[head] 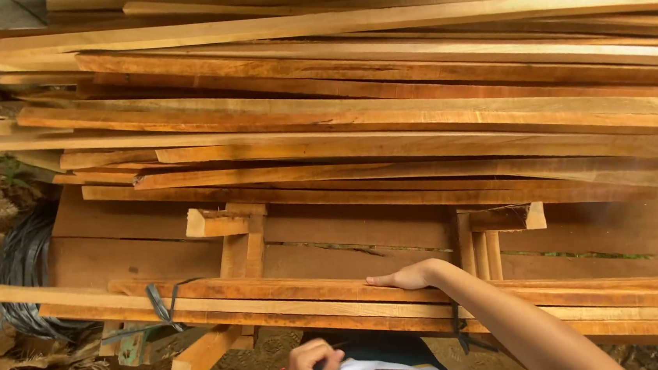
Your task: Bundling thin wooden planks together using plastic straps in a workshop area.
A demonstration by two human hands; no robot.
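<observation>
Right hand (410, 276) lies flat and open on the top slat (274, 287) of the near bundle; left hand (308, 369) is curled at the waist, contents unclear. Big stack (355, 112) behind sits untouched.

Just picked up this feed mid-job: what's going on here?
A person stands at a big stack of rough wooden planks. Their right hand lies flat on a bundle of strips along the near edge. Their left hand is curled by their waist, holding something small I cannot identify.
</observation>
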